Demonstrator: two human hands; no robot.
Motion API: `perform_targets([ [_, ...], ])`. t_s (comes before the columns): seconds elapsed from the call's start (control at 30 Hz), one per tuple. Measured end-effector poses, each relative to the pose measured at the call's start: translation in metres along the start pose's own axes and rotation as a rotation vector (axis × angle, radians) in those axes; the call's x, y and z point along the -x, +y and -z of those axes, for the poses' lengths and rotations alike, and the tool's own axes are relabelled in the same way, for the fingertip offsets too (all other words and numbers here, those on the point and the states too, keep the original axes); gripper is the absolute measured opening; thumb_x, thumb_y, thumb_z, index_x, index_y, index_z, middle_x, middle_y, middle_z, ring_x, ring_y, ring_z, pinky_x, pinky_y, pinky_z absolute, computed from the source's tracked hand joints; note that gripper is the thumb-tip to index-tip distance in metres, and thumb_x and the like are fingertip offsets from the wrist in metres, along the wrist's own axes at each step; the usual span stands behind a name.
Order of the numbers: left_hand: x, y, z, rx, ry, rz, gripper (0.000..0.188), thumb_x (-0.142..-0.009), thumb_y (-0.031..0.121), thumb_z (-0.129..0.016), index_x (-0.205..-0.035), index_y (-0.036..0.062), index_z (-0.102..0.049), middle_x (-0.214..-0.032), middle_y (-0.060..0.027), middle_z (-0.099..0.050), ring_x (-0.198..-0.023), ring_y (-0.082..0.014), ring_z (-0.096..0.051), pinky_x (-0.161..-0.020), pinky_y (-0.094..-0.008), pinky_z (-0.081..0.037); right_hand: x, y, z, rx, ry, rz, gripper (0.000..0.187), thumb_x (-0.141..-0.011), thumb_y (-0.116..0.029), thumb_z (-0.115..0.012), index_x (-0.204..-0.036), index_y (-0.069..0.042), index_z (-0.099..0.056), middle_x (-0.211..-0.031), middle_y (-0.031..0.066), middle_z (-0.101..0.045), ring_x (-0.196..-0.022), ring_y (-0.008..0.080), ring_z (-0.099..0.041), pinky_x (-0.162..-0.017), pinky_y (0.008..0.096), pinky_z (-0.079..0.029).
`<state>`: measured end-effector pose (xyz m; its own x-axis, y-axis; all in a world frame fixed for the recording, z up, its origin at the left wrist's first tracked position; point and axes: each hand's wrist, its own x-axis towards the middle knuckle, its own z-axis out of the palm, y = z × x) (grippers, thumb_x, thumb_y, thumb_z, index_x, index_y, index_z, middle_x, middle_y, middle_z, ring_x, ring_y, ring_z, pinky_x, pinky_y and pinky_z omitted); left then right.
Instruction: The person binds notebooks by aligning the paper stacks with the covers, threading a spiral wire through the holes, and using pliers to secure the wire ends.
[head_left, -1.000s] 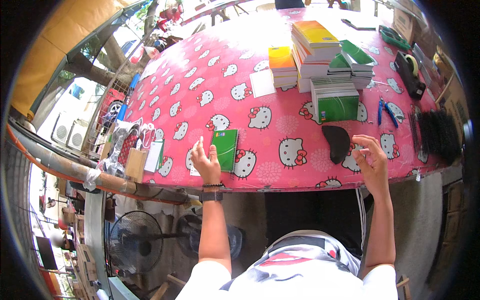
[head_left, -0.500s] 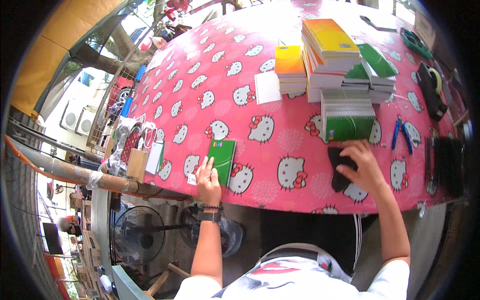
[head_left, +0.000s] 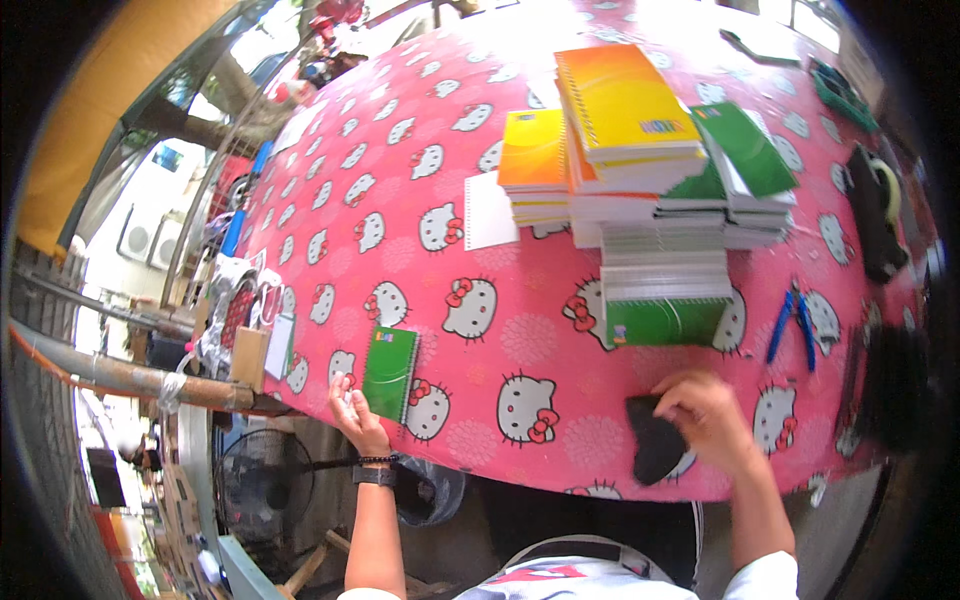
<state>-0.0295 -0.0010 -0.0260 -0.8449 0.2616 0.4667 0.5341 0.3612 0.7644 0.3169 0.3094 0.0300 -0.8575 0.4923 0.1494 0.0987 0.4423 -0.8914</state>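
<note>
Loosely opened, the left hand [head_left: 360,420] is at the lower left edge of a green spiral notebook [head_left: 391,372], its fingers parted from the thumb; whether any fingertip touches the cover cannot be told. The right hand [head_left: 705,412] is smeared by motion, its fingers curled at the upper right of a dark, curved object [head_left: 652,450]; blur hides whether they grip it, and the object's kind is hard to make out.

Half a second ago the left hand lay along the notebook's edge, and the right hand spread across the dark object, which now shows more of its surface. The whole view has shifted as well.

Both things lie on the pink patterned tablecloth [head_left: 570,375]. Beyond the right hand stands a stack of green notebooks [head_left: 665,322], its lower covers mostly hidden, with yellow-orange notebooks [head_left: 630,100] piled behind. Blue-handled pliers [head_left: 779,335] lie to the right, near a dark bristly heap [head_left: 890,385] too murky to separate into pieces. Under the table edge, a fan [head_left: 262,485] sits in shadow, and the person's shirt [head_left: 570,580] is cut off by the lower border.
</note>
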Motion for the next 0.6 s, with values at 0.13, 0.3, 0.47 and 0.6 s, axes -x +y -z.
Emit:
perform_targets([
  [0.13, 0.003, 0.009, 0.000, 0.165, 0.092, 0.162, 0.044, -0.097, 0.028, -0.041, -0.127, -0.0042, -0.040, -0.128, -0.0173, -0.044, -0.116, -0.0275, -0.044, -0.099, -0.0367, -0.035, 0.023, 0.033, 0.057, 0.288, 0.272, -0.033, 0.020, -0.063, 0.013, -0.061, -0.074, -0.003, -0.058, -0.075, 0.0085, -0.060, -0.074, 0.0233, -0.056, -0.065, 0.0335, -0.044],
  [0.3, 0.001, 0.040, -0.010, 0.045, 0.251, -0.187, 0.039, -0.096, 0.023, -0.043, -0.124, -0.0035, -0.042, -0.132, -0.0185, -0.039, -0.124, -0.0293, -0.036, -0.103, -0.0436, -0.031, -0.003, -0.004, 0.053, 0.612, 0.428, 0.170, 0.022, -0.067, 0.002, -0.068, -0.087, -0.004, -0.062, -0.088, 0.0089, -0.063, -0.090, 0.0284, -0.056, -0.075, 0.0361, -0.045],
  [0.47, 0.014, 0.126, -0.017, 0.158, 0.135, -0.477, 0.033, -0.093, 0.018, -0.047, -0.121, 0.0001, -0.044, -0.136, -0.0168, -0.035, -0.128, -0.0299, -0.031, -0.104, -0.0480, -0.026, -0.066, -0.002, 0.019, 0.874, 0.514, 0.329, 0.023, -0.068, -0.011, -0.072, -0.091, -0.010, -0.066, -0.093, 0.0026, -0.063, -0.095, 0.0227, -0.056, -0.085, 0.0341, -0.043],
  [0.6, 0.045, 0.144, -0.019, 0.213, 0.005, -0.537, 0.039, -0.084, 0.012, -0.056, -0.119, -0.0001, -0.044, -0.136, -0.0141, -0.033, -0.128, -0.0280, -0.029, -0.107, -0.0457, -0.022, -0.077, 0.010, 0.020, 0.926, 0.452, 0.370, 0.021, -0.070, -0.015, -0.071, -0.090, -0.011, -0.067, -0.090, 0.0003, -0.063, -0.092, 0.0202, -0.056, -0.086, 0.0340, -0.043],
])
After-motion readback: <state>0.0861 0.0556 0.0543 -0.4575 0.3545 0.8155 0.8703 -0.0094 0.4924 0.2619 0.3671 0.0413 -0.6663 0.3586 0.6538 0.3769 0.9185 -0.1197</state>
